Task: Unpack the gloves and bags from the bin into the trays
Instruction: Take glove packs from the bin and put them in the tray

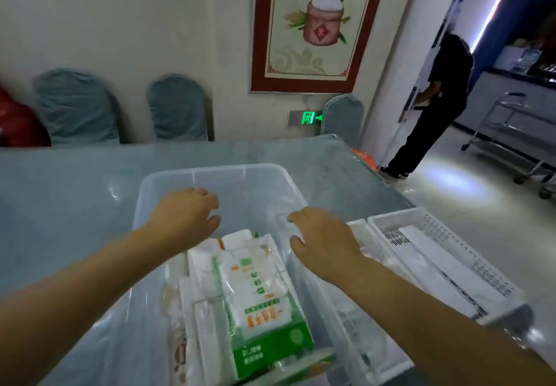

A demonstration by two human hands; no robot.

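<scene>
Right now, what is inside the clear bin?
The clear bin holds a green-and-white glove packet lying on white bag bundles. Whatever lies beneath these is covered.

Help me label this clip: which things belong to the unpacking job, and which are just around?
Job: bin; packs; trays; left hand; right hand.
Around: chairs; picture; exit sign; trolley; bystander.

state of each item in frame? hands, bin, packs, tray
left hand: open, over the bin, holding nothing
right hand: open, over the bin, holding nothing
clear bin: lidless, packs inside
green-and-white pack: sealed, lying flat on top
white tray: holds white packs
</scene>
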